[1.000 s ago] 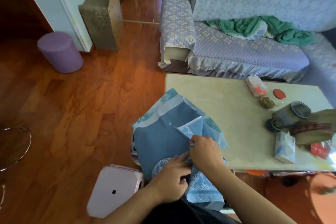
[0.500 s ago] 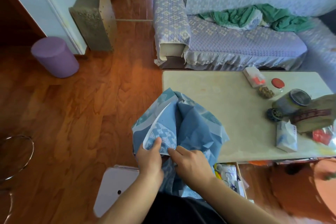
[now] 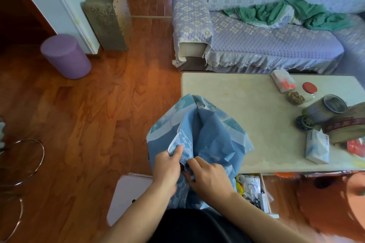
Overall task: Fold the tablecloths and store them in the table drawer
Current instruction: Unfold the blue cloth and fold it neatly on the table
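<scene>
Meanwhile, the blue tablecloth (image 3: pixel 205 136) — thin, creased, pale-bordered — draped off the smooth cream surface (image 3: pixel 256 104)'s corner; the left hand (image 3: pixel 167 167) pinched a patterned fold, the right hand (image 3: pixel 209 177) clutched bunched cloth.

Matt printed cloth tablecloth (image 3: pixel 209 136), smooth pale stone-like table (image 3: pixel 246 96), glossy wood floor (image 3: pixel 94 116), quilted sofa cover (image 3: pixel 266 41).

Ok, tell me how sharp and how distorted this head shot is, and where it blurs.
Head view: wide-angle bend curves the table edges and the door frame; the blue tablecloth and both hands, left and right, are sharp; the lower right corner smears into reddish motion blur; daylight is soft, with sheen on the wooden floor.
</scene>
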A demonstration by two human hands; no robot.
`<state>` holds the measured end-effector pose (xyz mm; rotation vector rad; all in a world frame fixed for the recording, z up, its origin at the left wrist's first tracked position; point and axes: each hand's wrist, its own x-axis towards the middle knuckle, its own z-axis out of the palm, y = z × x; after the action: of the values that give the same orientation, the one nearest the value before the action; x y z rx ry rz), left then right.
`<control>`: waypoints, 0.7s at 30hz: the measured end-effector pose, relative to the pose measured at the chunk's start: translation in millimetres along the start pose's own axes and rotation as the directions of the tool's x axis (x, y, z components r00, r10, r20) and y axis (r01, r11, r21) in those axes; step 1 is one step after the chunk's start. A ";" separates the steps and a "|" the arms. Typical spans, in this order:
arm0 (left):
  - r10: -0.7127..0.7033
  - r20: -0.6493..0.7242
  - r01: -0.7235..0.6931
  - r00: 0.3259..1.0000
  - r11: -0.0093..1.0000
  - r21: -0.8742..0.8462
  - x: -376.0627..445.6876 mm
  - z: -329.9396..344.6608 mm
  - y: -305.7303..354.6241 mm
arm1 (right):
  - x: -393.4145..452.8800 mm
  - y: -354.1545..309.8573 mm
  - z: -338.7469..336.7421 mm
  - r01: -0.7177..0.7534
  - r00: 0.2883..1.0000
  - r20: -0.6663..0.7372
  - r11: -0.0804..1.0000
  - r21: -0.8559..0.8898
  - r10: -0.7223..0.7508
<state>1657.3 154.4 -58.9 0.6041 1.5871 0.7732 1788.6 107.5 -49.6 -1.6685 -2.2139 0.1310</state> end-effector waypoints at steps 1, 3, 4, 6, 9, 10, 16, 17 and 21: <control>0.025 0.013 -0.025 1.000 0.999 0.028 1.8 -0.7 -3.3 | -0.8 0.9 -0.8 0.010 1.000 0.009 1.000 0.021 -0.010; 0.051 0.018 -0.053 0.999 0.991 0.123 -2.1 -2.1 -1.4 | -3.3 3.3 -3.2 0.027 0.998 0.055 0.996 0.088 -0.032; 0.081 0.027 -0.084 0.996 0.981 0.174 -6.1 -3.0 2.9 | -3.9 4.0 -5.2 0.016 0.997 0.079 0.993 0.115 -0.025; 0.166 0.055 -0.175 0.985 0.914 0.365 -16.3 -8.1 16.7 | -2.8 8.9 -10.9 -0.048 0.994 0.107 0.989 0.142 0.033; 0.336 0.049 -0.301 0.941 0.758 0.578 -16.4 -23.6 23.8 | -1.0 28.9 -27.2 -0.223 0.972 0.118 0.962 0.160 0.206; 0.394 0.046 -0.349 0.918 0.744 0.570 -14.8 -29.1 25.7 | 0.0 37.1 -36.3 -0.270 0.961 0.106 0.949 0.162 0.256; 0.428 -0.098 -0.352 0.899 0.836 0.420 4.3 -49.7 29.0 | -1.9 97.5 -105.1 -0.518 0.847 0.124 0.855 -0.023 0.517; 0.437 -0.086 -0.360 0.895 0.823 0.440 6.7 -50.2 29.2 | -6.7 106.3 -115.3 -0.523 0.837 0.110 0.842 -0.130 0.537; 0.478 -0.007 -0.409 0.878 0.759 0.506 -0.8 -43.5 34.9 | -26.3 129.4 -143.6 -0.641 0.619 0.186 0.627 -0.442 0.763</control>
<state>1613.0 170.0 -28.7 1.3716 1.8056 0.7645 1961.5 100.6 40.4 -2.8747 -1.6759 0.2958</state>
